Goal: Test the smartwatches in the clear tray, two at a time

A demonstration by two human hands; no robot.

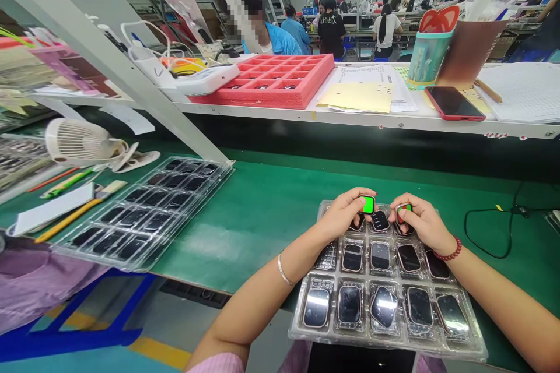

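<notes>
- The left hand (345, 214) pinches a small watch body (367, 204) between thumb and fingers. Its bright green screen faces up, and the fingers hide too much to tell its long axis.
- The right hand (422, 222) curls in a pinch around a small green-and-red piece (405, 213). The fingers cover most of it, so its kind and direction cannot be told.
- Both pieces are held close together, over the far row of a clear plastic blister tray (301, 332).
- Dark-screened smartwatch bodies (384, 306) lie in the tray's cells, and the one at front centre sits tilted.
- A silver bangle (282, 271) circles the left wrist, and a red beaded bracelet (450, 250) circles the right.
- The tray rests on a green tabletop (262, 227), with a black cable (485, 233) to its right.
- Further left lies a second blister tray (144, 215), beside a white fan (79, 143).
- A white diagonal shelf strut (131, 70) cuts across the left of the view.
- On the shelf (350, 119) beyond stand a red foam tray (271, 78), yellow paper (359, 97) and a red-cased phone (455, 103).
</notes>
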